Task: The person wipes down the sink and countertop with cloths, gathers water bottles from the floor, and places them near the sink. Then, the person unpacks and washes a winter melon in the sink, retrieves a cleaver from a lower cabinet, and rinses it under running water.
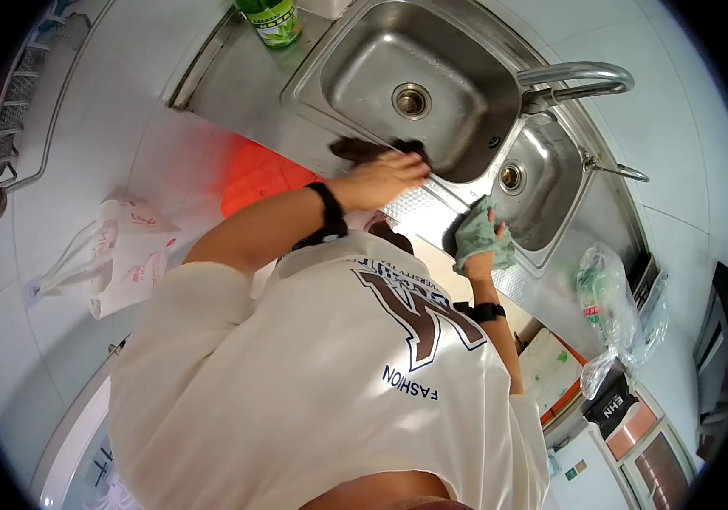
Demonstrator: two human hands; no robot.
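Near the front rim of the large steel sink (338, 119), my left hand (389, 177) is slightly blurred, its fingers stretched out. A dark brown, blurred thing (360, 151) lies just beyond that hand; whether they touch is unclear. My right hand (485, 246) holds a grey-green cloth (476, 234) by the divider and front edge of the smaller sink (542, 200). The cloth partly covers its fingers. A dark object, partly hidden, shows at the cloth's left side. Both wrists wear black bands.
A chrome faucet (589, 78) arches over the sinks. A green bottle (275, 21) stands at the upper left of the counter. Clear plastic bags (610, 297) are at the right. An orange-red surface (258, 174) shows below the counter's left edge; a white bag (130, 251) hangs left.
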